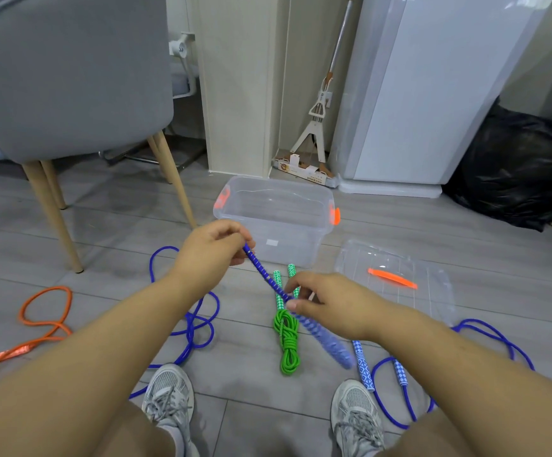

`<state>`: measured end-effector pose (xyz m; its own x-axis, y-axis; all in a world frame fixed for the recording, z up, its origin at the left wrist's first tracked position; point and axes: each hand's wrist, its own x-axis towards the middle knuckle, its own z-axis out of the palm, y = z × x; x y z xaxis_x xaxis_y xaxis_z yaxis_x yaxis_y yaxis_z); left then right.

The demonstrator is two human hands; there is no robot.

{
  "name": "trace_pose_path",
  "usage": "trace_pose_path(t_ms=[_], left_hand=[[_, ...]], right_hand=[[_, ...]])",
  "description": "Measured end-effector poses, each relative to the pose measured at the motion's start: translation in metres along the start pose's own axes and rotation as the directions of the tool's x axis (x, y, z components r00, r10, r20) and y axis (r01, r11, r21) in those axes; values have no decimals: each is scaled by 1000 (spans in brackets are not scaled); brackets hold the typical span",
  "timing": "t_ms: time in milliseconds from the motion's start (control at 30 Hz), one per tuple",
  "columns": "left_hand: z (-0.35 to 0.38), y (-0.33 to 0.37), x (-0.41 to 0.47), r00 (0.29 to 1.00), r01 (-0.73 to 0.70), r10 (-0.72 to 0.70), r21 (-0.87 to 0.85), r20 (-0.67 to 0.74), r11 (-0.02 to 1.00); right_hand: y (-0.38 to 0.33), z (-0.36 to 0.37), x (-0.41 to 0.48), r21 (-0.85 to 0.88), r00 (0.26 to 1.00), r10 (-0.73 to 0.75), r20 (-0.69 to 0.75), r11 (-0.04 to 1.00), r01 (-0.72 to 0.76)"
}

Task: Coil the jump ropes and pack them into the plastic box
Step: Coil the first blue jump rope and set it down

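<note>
My left hand (212,252) grips the top end of a blue patterned jump-rope handle (264,272). My right hand (327,305) pinches that handle lower down; its bottom end is blurred. Blue rope (195,324) lies in loose loops on the floor to the left. A coiled green jump rope (288,341) lies on the floor under my hands, its handles pointing toward the clear plastic box (278,222), which stands open just beyond. A second blue rope (400,390) with two handles is spread at the right. An orange rope (47,321) is loose at the far left.
The box's clear lid (396,278) with an orange handle lies to the right of the box. A grey chair (70,77) stands at the left, a mop (317,127) and a white appliance (433,94) behind, and a black bag (515,166) at the far right. My shoes (169,394) are at the bottom.
</note>
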<state>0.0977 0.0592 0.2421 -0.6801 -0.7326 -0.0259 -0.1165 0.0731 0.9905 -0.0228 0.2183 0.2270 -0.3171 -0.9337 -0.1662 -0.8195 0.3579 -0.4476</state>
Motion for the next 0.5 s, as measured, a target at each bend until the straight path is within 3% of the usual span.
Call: trace_pose_path(t_ms=[100, 233, 367, 500], left_hand=[[-1, 2, 1, 998, 14, -9, -96, 59, 995], [-7, 1, -2, 971, -3, -16, 79, 241, 997], [-12, 4, -5, 924, -42, 33, 15, 381, 999], [-15, 6, -5, 912, -79, 82, -22, 402, 997]], right_hand=[[5, -3, 5, -12, 998, 60, -34, 998, -61], [8, -10, 15, 27, 988, 115, -102, 993, -112], [-2, -14, 26, 120, 989, 82, -124, 991, -67], [-19, -10, 37, 245, 992, 5, -123, 969, 25]])
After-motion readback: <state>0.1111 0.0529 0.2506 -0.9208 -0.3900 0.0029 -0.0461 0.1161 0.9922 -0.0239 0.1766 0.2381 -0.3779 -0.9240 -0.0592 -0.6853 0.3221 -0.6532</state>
